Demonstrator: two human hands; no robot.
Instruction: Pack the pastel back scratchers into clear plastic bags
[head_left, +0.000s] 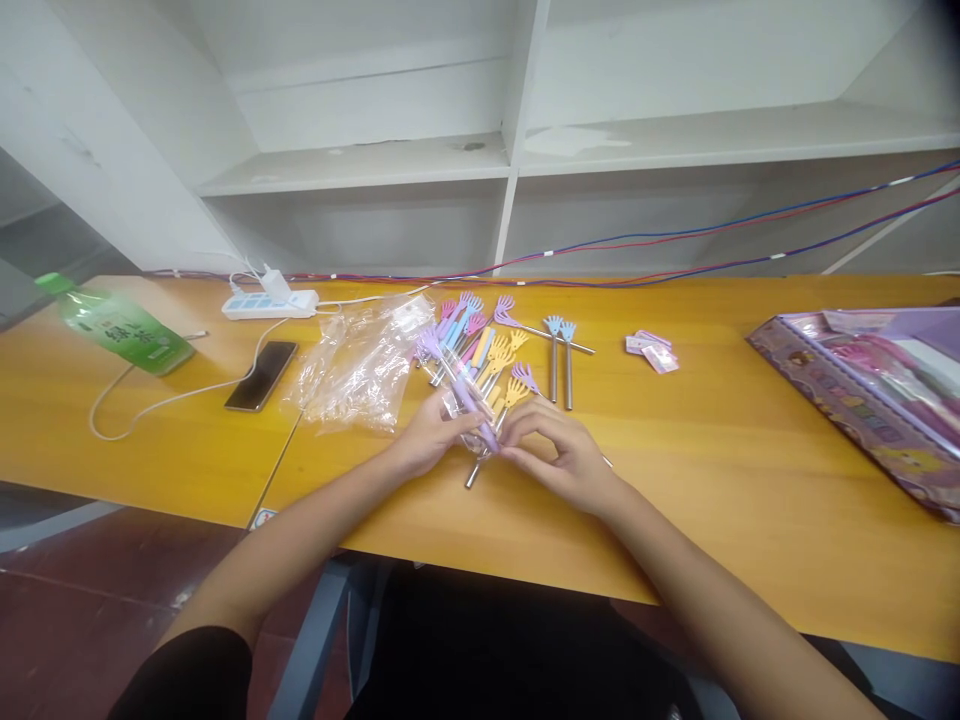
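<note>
Your left hand (431,435) and right hand (559,450) meet over the near edge of the yellow wooden counter (712,480), the fingers of both closed on a purple hand-shaped back scratcher (474,415) in a clear sleeve, its metal handle pointing down toward you. Just behind it lies a loose pile of scratchers (484,345) in pink, yellow, blue and purple, with crumpled clear plastic bags (360,370) to the left. Farther left sit a phone (261,376), a white power strip (268,300) and a green bottle (120,325); a purple display box (870,390) rests at the right.
</note>
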